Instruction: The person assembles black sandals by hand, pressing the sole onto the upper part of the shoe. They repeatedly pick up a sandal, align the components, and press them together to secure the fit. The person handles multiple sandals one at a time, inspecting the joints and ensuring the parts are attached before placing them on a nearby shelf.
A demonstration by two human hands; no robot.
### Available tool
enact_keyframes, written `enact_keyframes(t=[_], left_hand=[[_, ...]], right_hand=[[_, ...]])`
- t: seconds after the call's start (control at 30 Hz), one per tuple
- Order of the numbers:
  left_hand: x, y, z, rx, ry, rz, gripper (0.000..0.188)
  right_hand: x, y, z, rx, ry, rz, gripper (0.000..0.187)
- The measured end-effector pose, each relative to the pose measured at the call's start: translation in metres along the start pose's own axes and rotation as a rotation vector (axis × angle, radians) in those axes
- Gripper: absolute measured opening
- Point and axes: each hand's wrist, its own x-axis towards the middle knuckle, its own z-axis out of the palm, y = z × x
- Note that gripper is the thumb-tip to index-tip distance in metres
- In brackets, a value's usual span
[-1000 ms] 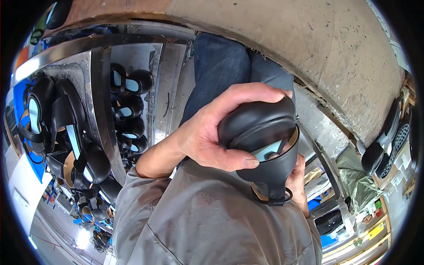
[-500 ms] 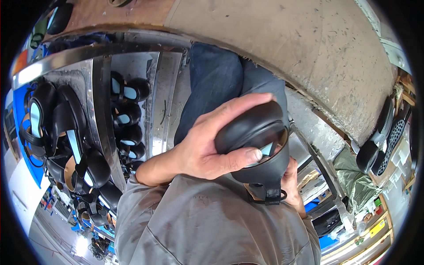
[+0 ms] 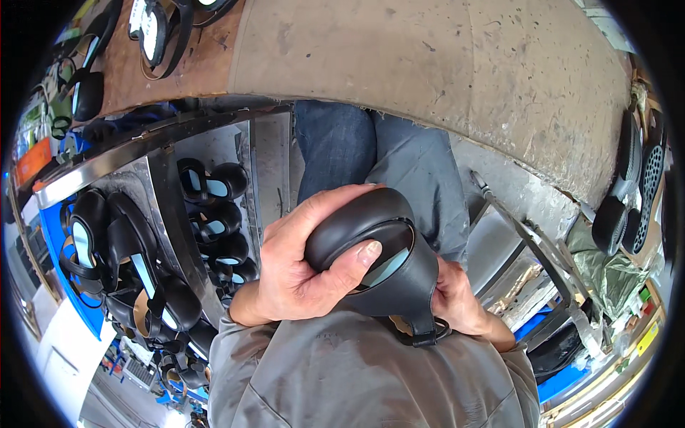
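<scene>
Above my lap I hold a black leather shoe (image 3: pixel 403 274), its rounded toe pointing up and away from me. My left hand (image 3: pixel 307 260) is closed around the toe, the thumb pressing at the edge of the opening and the fingers mostly hidden over the far side. A pale blue strip shows inside the opening. Closed at the shoe's right rear side is my right hand (image 3: pixel 457 296), its fingers partly hidden behind the leather. The shoe's strap with a buckle (image 3: pixel 421 332) hangs toward my shirt.
A metal-edged rack (image 3: pixel 163 214) at the left holds several black shoes (image 3: pixel 171 303). Ahead stretches a worn tan workbench (image 3: pixel 428 64), with strapped sandals (image 3: pixel 153 36) at its far left. Dark soles (image 3: pixel 619 192) stand at the right, near a crumpled green sheet (image 3: pixel 606 264).
The view has shifted, bringing the sandals on the bench into sight. The shoe has turned slightly in my hands, showing more of its opening. Both hands keep their hold.
</scene>
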Motion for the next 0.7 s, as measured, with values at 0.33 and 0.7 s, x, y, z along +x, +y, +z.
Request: enact_keyframes(t=[0.33, 0.7], left_hand=[[0.000, -0.002, -0.001, 0.045, -0.043, -0.002, 0.043], [0.004, 0.005, -0.001, 0.102, -0.054, 0.071, 0.039]], right_hand=[[-0.008, 0.005, 0.004, -0.043, -0.068, -0.008, 0.054], [0.002, -0.002, -0.003, 0.050, -0.049, 0.103, 0.035]])
